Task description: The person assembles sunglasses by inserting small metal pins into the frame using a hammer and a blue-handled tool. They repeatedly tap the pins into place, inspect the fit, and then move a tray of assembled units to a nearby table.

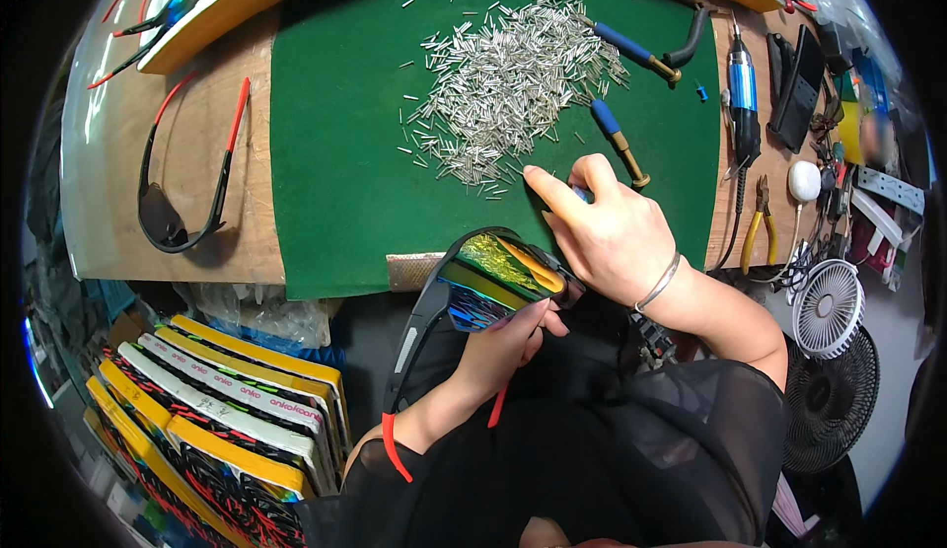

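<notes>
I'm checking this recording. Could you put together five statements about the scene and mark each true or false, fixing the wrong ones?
1. The left hand holds sunglasses with mirrored lenses. True.
2. The metal pins lie on a red mat. False: the metal pins lie on a green mat.
3. The pliers lie left of the mat. False: the pliers lie to its right.
4. A bracelet sits at the wrist of the right hand. True.
5. The white fan is on the picture's left side. False: the white fan is on the right.

A pale wooden workbench (109, 237) stands above a grey floor (896, 390).
</notes>
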Motion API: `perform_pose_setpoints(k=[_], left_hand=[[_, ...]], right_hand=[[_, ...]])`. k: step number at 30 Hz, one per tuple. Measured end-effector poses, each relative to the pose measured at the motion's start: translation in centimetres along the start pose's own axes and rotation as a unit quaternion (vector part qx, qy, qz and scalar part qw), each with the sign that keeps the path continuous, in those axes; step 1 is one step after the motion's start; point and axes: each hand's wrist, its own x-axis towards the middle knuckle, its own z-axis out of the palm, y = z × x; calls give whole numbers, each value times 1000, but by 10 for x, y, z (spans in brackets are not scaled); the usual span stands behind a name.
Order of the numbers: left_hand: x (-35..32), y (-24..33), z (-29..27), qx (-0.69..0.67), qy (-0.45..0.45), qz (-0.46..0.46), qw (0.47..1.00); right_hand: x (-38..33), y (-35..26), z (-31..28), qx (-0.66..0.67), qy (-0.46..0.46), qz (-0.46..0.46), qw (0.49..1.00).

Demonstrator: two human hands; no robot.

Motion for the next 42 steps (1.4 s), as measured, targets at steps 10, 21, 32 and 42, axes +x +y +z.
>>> perform_pose_setpoints(k=[10, 21, 32, 42], left_hand=[[-1, 4, 5, -14, 6, -6, 1000], [-1, 4, 6, 5, 21, 5, 1000], [2, 1, 11, 6, 7, 4, 1000], [1, 8, 9, 23, 22, -11, 999]], right_hand=[[3, -2, 2, -12, 8, 4, 1000], [1, 0, -2, 0, -21, 2, 1000], [-3, 15, -7, -16, 32, 58, 998], [-1, 13, -4, -18, 26, 80, 996]])
